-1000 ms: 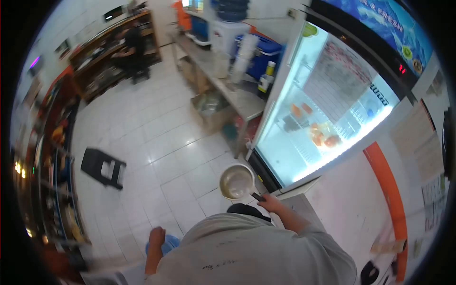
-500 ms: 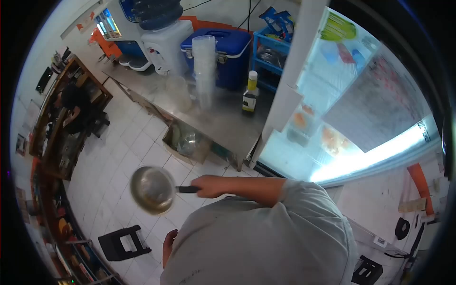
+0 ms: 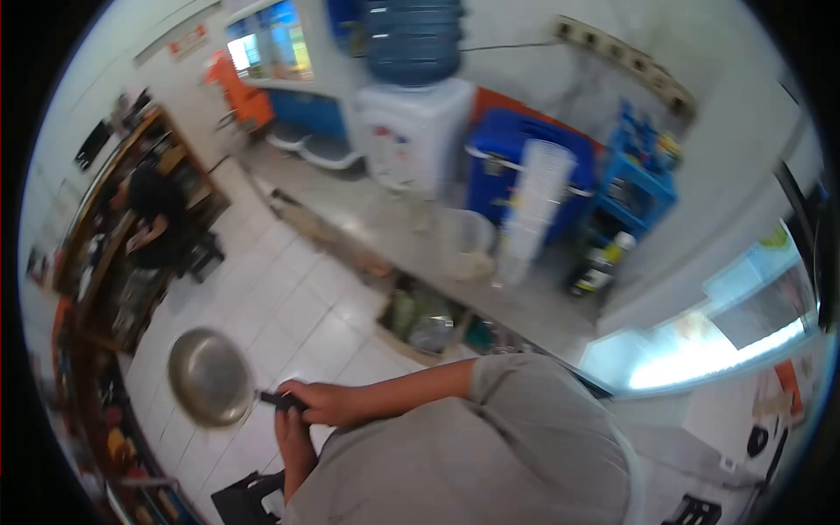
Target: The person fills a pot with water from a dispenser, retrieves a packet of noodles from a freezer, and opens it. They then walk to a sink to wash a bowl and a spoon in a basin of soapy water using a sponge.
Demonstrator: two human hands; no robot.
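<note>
A round metal pan (image 3: 210,377) hangs in the air over the tiled floor at the left, its open side facing up. Its short black handle (image 3: 278,400) points right, toward my body. My right hand (image 3: 317,402) is wrapped round the end of that handle. Just below, my left hand (image 3: 292,434) is raised against the handle beside my right hand, with its fingers closed at the handle's underside.
A long counter (image 3: 350,214) carries a water dispenser (image 3: 411,131), a blue cooler (image 3: 499,166), stacked plastic cups (image 3: 535,206) and a dark bottle (image 3: 599,267). Below stands a box (image 3: 424,322). A black stool (image 3: 249,499) is near my left arm. A person (image 3: 156,210) sits at far left.
The pan and my right hand have moved left and down. My left hand has risen from beside my body to the handle. The view has turned, and the glass-fronted case now sits farther right.
</note>
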